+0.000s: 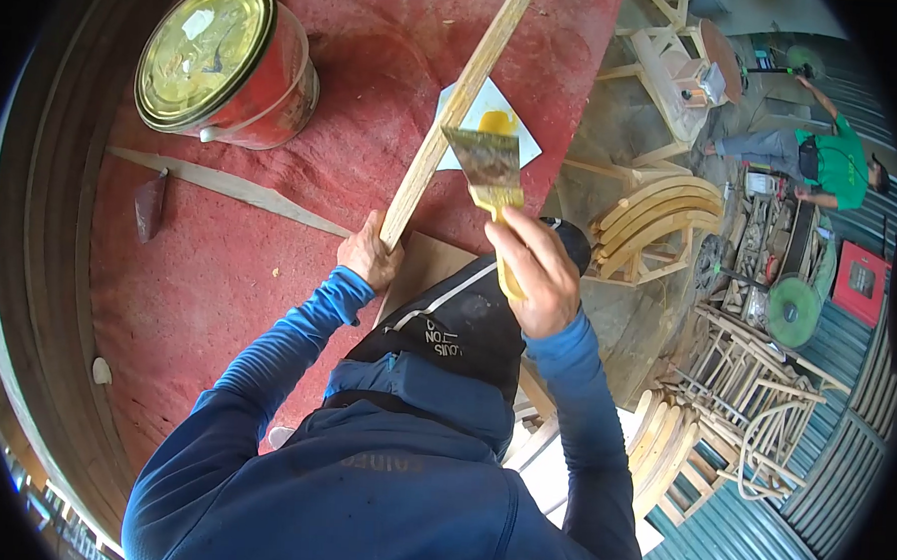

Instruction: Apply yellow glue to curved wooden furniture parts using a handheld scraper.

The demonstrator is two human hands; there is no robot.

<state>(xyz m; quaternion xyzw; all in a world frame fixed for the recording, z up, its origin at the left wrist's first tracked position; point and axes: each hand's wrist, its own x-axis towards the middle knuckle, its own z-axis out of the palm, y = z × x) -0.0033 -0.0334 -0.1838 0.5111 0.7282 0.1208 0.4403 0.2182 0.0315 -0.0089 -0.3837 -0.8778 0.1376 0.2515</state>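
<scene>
One putty knife (497, 190) was up in the right hand (539, 274), above the wooden strip (460, 110) as I saw it. Fingers were wrapped on its yellow handle, blade pointing away from the wearer and smeared. One corner of the blade overlapped the strip in view; couldn't tell if it touched.

Left hand (370, 255) was closed round the near end of the strip. The strip slanted up and right, past the top of view, over the tabletop (237, 301).

Handling, my read: knife looked light, stiff in the handle, some flex likely at the blade; take it by the handle, since the smeared blade could be slick. Strip looked light, stiff along its length, probably whippy if held at one end only. Bare end is a good hold; rough edges may splinter.

Counts: one knife, one strip in hand, one tapered wood piece (242, 191) flat on the red surface, its tip by the left hand. One white sheet (527, 148) under the strip, one yellow putty blob (495, 122) on it. One red pail (276, 97), lid on, upper left.

Farther right: one co-worker (839, 167) in green, two green fans (794, 310), stacked curved wood parts (662, 214), too overlapped to count.
</scene>
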